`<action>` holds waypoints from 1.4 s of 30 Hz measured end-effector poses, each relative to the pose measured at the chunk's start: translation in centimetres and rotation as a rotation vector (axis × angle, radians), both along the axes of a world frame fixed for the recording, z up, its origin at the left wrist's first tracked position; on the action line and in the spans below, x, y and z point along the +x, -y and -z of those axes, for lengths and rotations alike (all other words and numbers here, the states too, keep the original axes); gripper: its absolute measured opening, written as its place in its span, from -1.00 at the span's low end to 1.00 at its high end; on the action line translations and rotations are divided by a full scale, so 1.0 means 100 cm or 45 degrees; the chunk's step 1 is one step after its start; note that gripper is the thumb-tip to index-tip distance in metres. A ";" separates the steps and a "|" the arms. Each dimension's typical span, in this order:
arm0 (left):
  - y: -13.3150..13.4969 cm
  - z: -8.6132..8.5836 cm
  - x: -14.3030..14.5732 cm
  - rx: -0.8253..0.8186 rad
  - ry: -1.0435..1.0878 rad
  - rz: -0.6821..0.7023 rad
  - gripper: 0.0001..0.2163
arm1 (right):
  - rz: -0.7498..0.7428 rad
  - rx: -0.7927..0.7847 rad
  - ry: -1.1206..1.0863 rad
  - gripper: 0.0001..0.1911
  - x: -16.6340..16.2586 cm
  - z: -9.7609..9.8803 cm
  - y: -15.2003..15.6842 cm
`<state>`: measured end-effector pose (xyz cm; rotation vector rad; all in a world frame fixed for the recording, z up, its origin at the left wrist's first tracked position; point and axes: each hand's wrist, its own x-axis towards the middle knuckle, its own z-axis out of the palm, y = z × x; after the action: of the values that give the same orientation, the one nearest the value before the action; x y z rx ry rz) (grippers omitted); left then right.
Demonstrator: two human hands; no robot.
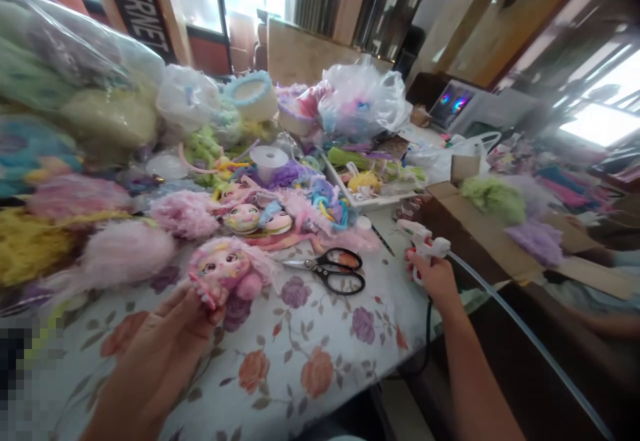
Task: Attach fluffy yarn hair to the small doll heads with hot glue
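A small pink doll (227, 269) with pale pink hair and a fluffy pompom is held upright over the flowered cloth by my left hand (173, 324). Its fingers are closed around the doll's lower part. At the table's right edge, my right hand (435, 278) grips a white glue gun (423, 242) by its handle, the nozzle pointing left. A long clear glue stick trails from the gun's back, and a black cord hangs below. Between the two hands lie black-handled scissors (335, 271), blades toward the doll. Several painted doll faces (243, 216) rest behind the doll.
Balls of fluffy pink yarn (127, 251) and yellow yarn (33, 244) crowd the left. Behind are a white spool (269, 161), plastic bags (363, 101) and a white tray (370, 202) of trimmings. A cardboard box (480, 224) with fluffy bundles stands at right.
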<state>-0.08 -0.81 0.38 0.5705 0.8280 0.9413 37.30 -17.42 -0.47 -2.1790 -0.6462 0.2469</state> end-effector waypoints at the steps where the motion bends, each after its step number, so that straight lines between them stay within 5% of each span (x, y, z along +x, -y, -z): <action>1: 0.000 0.000 0.000 0.009 -0.043 0.000 -0.89 | 0.004 -0.031 0.033 -0.57 0.011 0.002 -0.002; 12: -0.005 0.011 -0.001 0.075 -0.185 -0.165 -0.69 | -0.074 -0.278 0.188 -0.46 0.042 0.020 -0.031; 16: 0.000 0.004 0.002 0.136 -0.272 -0.197 -0.74 | -0.114 -0.355 0.313 -0.42 0.014 0.011 -0.001; 18: 0.003 0.002 0.002 0.233 -0.372 -0.145 -0.79 | -0.142 -0.438 0.668 -0.45 -0.010 0.006 0.016; 21: 0.006 0.000 0.000 0.510 -0.578 -0.039 -0.83 | -0.040 -0.218 0.868 -0.53 -0.055 -0.003 0.024; 22: 0.006 -0.002 0.000 0.632 -0.645 -0.001 -0.85 | -0.098 -0.107 0.817 -0.58 -0.071 -0.007 0.019; 25: 0.006 -0.009 0.000 0.977 -0.805 0.126 -0.91 | -0.693 0.156 0.421 -0.77 -0.116 -0.022 -0.014; 27: 0.007 -0.015 0.000 1.127 -0.891 0.197 -0.93 | -1.059 0.222 0.221 -0.82 -0.140 -0.030 -0.044; 30: 0.010 -0.020 -0.004 1.243 -1.006 0.204 -0.94 | -1.365 0.247 0.033 -0.84 -0.166 -0.039 -0.081; 35: 0.019 -0.018 -0.010 1.343 -1.081 0.082 -0.94 | -1.522 0.248 -0.125 -0.82 -0.187 -0.036 -0.103; 42: 0.016 -0.017 -0.009 1.255 -1.089 0.085 -0.85 | -1.470 0.256 -0.403 -0.81 -0.188 -0.028 -0.103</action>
<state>-1.02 -2.44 2.10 1.9331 1.0421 1.0120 18.51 -7.09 2.36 -1.3089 -1.5861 1.0347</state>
